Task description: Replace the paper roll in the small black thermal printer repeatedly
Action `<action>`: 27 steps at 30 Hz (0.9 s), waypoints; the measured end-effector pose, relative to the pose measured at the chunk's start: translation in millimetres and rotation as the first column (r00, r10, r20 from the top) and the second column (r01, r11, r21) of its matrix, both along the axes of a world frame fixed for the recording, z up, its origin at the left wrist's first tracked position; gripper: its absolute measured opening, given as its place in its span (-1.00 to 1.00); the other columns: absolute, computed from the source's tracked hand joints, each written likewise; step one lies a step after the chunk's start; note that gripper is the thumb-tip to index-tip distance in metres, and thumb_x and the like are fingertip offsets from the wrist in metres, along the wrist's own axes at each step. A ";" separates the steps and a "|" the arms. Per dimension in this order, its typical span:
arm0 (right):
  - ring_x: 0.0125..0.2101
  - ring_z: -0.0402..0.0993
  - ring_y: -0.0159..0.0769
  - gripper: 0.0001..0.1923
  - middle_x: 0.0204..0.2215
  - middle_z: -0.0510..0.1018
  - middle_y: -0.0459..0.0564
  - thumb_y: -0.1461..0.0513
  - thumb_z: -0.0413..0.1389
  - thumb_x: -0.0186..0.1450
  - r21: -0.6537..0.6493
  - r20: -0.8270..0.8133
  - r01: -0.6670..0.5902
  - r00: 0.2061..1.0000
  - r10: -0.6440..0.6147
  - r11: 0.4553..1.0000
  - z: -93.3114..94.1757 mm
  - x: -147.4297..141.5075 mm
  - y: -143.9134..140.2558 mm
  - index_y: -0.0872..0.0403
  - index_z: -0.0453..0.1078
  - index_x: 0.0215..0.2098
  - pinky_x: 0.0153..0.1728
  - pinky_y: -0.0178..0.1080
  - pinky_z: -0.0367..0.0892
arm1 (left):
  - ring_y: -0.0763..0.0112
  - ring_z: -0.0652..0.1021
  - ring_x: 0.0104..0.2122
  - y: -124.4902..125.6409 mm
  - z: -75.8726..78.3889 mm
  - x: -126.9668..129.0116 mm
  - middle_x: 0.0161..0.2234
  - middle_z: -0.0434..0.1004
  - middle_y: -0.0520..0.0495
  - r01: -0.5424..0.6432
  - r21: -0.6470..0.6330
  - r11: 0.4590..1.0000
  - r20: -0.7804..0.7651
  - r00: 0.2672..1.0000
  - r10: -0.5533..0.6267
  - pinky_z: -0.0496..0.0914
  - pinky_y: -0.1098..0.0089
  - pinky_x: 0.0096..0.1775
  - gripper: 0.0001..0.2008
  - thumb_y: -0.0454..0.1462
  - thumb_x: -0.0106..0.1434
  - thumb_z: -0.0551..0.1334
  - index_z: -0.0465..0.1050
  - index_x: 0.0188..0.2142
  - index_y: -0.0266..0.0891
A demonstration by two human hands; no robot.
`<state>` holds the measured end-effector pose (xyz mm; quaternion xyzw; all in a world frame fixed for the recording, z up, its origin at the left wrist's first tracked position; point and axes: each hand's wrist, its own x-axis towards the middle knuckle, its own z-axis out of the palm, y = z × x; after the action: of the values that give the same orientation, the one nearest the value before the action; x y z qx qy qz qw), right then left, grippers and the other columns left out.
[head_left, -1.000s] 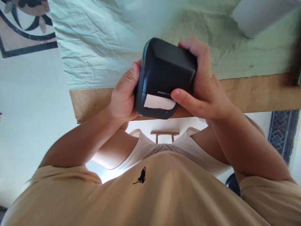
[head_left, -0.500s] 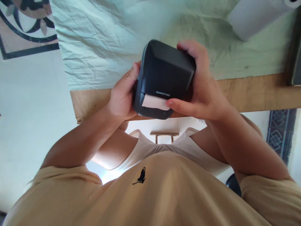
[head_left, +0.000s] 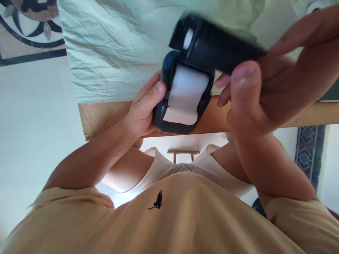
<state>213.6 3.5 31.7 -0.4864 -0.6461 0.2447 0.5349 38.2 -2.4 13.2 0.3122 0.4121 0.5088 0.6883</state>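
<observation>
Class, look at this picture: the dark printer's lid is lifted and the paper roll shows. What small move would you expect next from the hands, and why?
Probably the right hand swings the lid fully back while the left hand steadies the printer body: the lid looks only part-raised and the paper roll lies exposed.

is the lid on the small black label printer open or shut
Open. The small black label printer's lid is swung up in the right hand, baring the white paper roll; the left hand grips the body.

Black printer (head_left: pixel 182 120) — white paper (head_left: pixel 185 95); pale green, perhaps mint, cloth (head_left: pixel 111 53).
</observation>
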 end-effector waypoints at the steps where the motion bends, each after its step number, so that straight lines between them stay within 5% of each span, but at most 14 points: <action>1: -0.47 0.36 -0.53 -0.72 -0.23 0.35 -0.14 0.05 0.14 0.42 0.093 -0.046 0.065 0.997 -0.061 0.994 -0.5 -1.4 3.4 -0.04 0.12 -0.23 -0.42 -0.26 0.34 | -0.03 0.52 0.22 -0.2 0.0 -0.1 -0.18 0.64 -0.12 0.004 0.004 1.000 0.006 1.000 -0.004 0.53 0.14 0.04 -0.66 0.09 0.28 0.32 0.54 -0.24 -0.09; 4: -0.48 0.48 -0.44 -0.60 -0.54 0.30 -0.19 0.22 0.14 0.41 0.274 0.107 0.072 0.989 -0.105 0.959 -2.3 -3.7 9.8 -0.01 0.01 -0.47 -0.43 -0.29 0.36 | -0.04 0.49 0.25 -0.6 -2.0 0.5 -0.16 0.64 -0.12 0.025 0.012 1.000 0.023 0.999 -0.026 0.51 0.13 0.05 -0.64 0.09 0.30 0.31 0.54 -0.16 -0.11; 6: -0.44 0.53 -0.38 -0.65 -0.53 0.46 -0.15 0.25 0.12 0.41 0.228 0.334 -0.022 0.941 -0.057 0.973 -0.4 -4.5 8.7 0.01 0.13 -0.50 -0.40 -0.25 0.37 | -0.08 0.48 0.24 -0.6 -3.4 2.1 -0.18 0.65 -0.12 0.018 -0.005 1.000 0.034 0.999 -0.017 0.49 0.10 0.04 -0.59 0.14 0.27 0.31 0.54 -0.10 -0.07; 9: -0.41 0.53 -0.30 -0.98 -0.34 0.65 -0.14 0.20 0.16 0.37 0.052 0.553 -0.033 0.833 -0.001 0.998 7.3 -7.4 3.0 -0.05 0.43 -0.21 -0.36 -0.19 0.37 | -0.14 0.50 0.19 -0.8 -3.1 4.4 -0.23 0.64 -0.15 -0.002 -0.031 1.000 0.033 0.999 0.003 0.49 0.08 -0.02 -0.51 0.21 0.20 0.32 0.54 -0.09 -0.05; 12: -0.36 0.53 -0.22 -0.84 -0.25 0.67 -0.09 0.12 0.16 0.37 -0.057 0.660 0.001 0.750 0.037 0.998 14.6 -11.6 -0.5 -0.08 0.50 -0.11 -0.33 -0.16 0.38 | -0.06 0.57 0.06 -1.2 -2.7 2.8 -0.29 0.60 -0.14 0.013 -0.044 0.999 -0.015 1.000 -0.014 0.49 0.12 -0.12 -0.52 0.23 0.25 0.25 0.56 -0.16 -0.06; 20: -0.39 0.51 -0.25 -0.82 -0.08 0.67 -0.16 0.05 0.12 0.38 -0.132 0.738 -0.096 0.655 0.162 0.987 24.0 -5.4 -1.4 -0.12 0.53 -0.15 -0.50 -0.17 0.11 | 0.01 0.57 -0.05 -0.2 -10.2 -3.7 -0.35 0.54 -0.12 0.035 -0.010 0.999 0.003 0.999 -0.035 0.46 0.20 -0.19 -0.47 0.25 0.24 0.24 0.56 -0.19 -0.12; 27: -0.66 0.15 -0.37 -0.77 -0.43 0.62 -0.17 0.04 0.21 0.25 -0.079 0.758 -0.136 0.636 0.148 0.988 20.8 -1.4 0.2 -0.16 0.46 -0.13 -0.58 -0.20 -0.20 | 0.11 0.65 -0.08 1.0 1.1 -1.7 -0.33 0.53 -0.05 0.036 -0.124 0.992 0.029 0.999 -0.032 0.50 0.30 -0.30 -0.66 0.06 0.24 0.33 0.52 -0.23 -0.14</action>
<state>212.2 3.7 52.4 -0.4958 -0.8450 0.0638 0.1901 36.6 -1.4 14.3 0.2686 0.4283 0.4746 0.7206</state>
